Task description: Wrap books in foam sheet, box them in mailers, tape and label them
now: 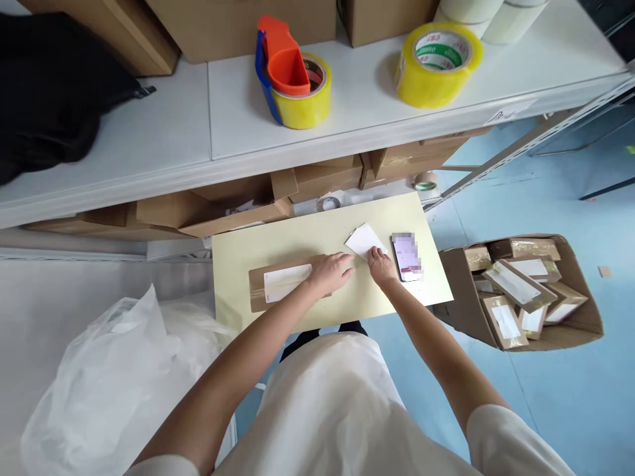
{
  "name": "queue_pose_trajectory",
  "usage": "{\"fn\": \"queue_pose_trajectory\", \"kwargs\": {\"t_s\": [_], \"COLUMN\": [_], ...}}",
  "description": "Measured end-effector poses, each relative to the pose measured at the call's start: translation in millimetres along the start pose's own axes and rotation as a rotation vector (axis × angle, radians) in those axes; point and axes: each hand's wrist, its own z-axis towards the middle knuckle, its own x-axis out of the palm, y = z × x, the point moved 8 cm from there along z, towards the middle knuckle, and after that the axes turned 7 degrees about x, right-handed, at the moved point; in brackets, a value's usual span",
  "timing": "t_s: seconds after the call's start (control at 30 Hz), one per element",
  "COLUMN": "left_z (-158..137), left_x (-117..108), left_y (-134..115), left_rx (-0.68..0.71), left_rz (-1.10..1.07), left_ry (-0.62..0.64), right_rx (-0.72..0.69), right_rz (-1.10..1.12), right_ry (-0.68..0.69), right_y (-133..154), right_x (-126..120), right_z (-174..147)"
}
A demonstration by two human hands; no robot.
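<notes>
My left hand (331, 273) lies over the right end of a flat brown cardboard box (256, 281), its fingers stretched out toward the right. On the box's top is a white label (282, 283), partly hidden by that hand. My right hand (381, 266) has its fingertips closed on the lower right corner of a small stack of white paper slips (364, 239). Just right of this hand a phone (405, 254) with a lit screen lies on the pale yellow tabletop (278, 241).
A large carton (585, 317) with several labelled parcels stands on the floor at right. Above the table runs a grey shelf (357, 109) with a tape dispenser (290, 73) and a yellow tape roll (421, 76). Clear plastic bags (114, 383) bulge at left; open cartons (208, 205) sit behind.
</notes>
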Motion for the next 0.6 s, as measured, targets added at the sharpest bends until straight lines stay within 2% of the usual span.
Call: {"fn": "queue_pose_trajectory", "kwargs": {"t_s": [0.1,0.23,0.43,0.6], "left_z": [16,20,17,19], "left_x": [8,16,24,22], "left_y": [6,10,4,7], "left_rx": [-0.052,-0.084,-0.042,-0.087], "left_rz": [0.057,0.159,0.274,0.252], "left_ry": [0.050,0.099,0.136,0.135], "right_rx": [-0.018,-0.009,-0.033,-0.029], "right_rz": [-0.005,0.016,0.084,0.150], "right_ry": [0.043,0.072,0.047,0.005], "right_y": [4,0,-11,-18], "right_x": [4,4,-8,-16], "right_z": [-3,-1,6,6]}}
